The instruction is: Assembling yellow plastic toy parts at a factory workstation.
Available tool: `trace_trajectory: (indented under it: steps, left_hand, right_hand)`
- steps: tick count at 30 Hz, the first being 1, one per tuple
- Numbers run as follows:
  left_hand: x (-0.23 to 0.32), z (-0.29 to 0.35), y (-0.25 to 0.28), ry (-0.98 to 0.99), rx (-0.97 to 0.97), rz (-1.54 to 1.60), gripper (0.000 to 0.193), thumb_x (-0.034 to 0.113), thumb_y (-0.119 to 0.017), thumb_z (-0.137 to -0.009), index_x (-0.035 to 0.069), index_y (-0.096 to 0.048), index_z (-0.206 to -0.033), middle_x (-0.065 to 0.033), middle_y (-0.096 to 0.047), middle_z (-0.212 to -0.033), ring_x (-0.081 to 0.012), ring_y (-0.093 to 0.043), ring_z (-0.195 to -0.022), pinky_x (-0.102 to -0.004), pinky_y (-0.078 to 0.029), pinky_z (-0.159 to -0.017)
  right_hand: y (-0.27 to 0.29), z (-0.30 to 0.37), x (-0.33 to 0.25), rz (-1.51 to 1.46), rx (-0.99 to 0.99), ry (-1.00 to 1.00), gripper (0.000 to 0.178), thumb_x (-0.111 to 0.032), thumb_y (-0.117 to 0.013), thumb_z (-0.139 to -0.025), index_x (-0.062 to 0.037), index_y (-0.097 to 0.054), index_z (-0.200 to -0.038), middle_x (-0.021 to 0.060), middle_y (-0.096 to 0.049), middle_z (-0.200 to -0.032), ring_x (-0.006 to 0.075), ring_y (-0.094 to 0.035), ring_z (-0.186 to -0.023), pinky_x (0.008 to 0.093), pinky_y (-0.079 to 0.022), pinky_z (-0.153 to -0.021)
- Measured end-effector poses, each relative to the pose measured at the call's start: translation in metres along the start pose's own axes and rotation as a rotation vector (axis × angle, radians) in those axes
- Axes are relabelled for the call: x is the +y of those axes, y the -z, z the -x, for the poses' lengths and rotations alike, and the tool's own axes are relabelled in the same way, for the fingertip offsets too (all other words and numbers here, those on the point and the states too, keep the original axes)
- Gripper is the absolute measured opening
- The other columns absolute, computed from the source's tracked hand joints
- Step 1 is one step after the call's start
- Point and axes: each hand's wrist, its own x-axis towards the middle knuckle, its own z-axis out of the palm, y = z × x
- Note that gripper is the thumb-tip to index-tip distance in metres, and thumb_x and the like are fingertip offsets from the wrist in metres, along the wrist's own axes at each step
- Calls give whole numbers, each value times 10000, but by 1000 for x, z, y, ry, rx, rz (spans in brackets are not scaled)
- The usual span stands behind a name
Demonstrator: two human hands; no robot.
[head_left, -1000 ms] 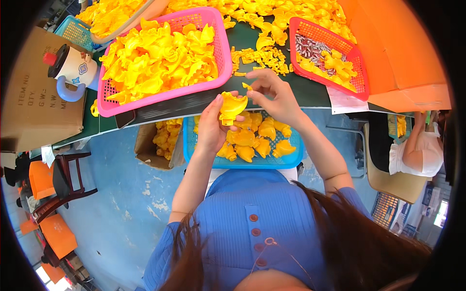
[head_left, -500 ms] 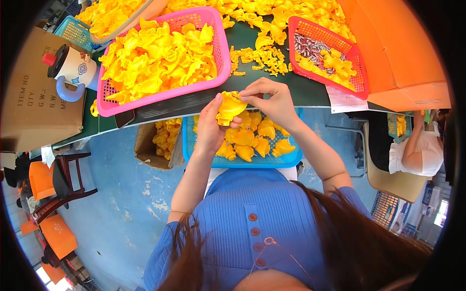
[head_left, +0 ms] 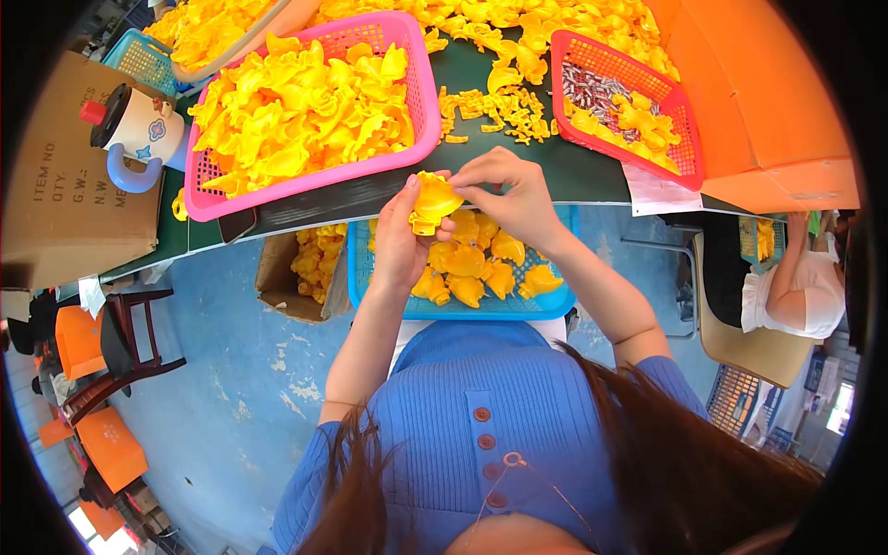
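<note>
Here, over the far side of the blue basket, the left hand has its fingers gripping a yellow shell; the right hand pinches closed at the rim, contents hidden. Looks like fitting work, calling for a steady left hold and delicate pressure.

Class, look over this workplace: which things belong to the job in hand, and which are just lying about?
Likely part of the job:
yellow shell in the left hand, the right hand pinching at its edge
pink basket of yellow pieces
small yellow parts
red basket
blue basket

Probably just lying about:
mug
dark chair
</note>
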Motion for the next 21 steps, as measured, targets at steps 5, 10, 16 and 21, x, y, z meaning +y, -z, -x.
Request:
trace_trajectory:
  steps: [5, 10, 16, 21]
  left_hand:
    - [2, 0, 1, 11, 18, -48, 401, 334, -394, -954, 1, -546, -1119, -70, -624, -900, -84, -554, -563, -166, -407, -427]
    - [4, 2, -2, 4, 32, -64, 397, 338, -404, -951, 6, -552, -1111, -59, -623, -878, -78, -547, -561, -162, -391, -421]
    - [0, 1, 4, 39, 55, -23, 396, 339, -412, -949, -3, -562, -1083, -49, -619, -857, -77, -545, -565, -169, -393, -431]
    - [-2, 1, 5, 34, 49, 7, 386, 339, -421, -947, -1, -566, -1057, -43, -611, -835, -77, -534, -566, -166, -393, -447]
  right_hand:
    - [-1, 1, 0, 125, -23, 126, 178, 22, -652, -721, -54, -691, -877, 45, -647, -849, 148, -588, -785, 274, -478, -682]
    - [-1, 2, -1, 143, -13, 146, 203, 39, -653, -702, -44, -679, -886, 65, -641, -850, 181, -593, -779, 287, -485, -675]
    - [0, 5, -4, 260, -73, 261, 248, 79, -585, -696, -17, -650, -915, 89, -629, -887, 218, -582, -807, 296, -484, -684]
    - [-7, 11, -10, 388, -103, 270, 287, 83, -528, -672, 4, -619, -932, 111, -601, -935, 247, -578, -839, 316, -488, -706]
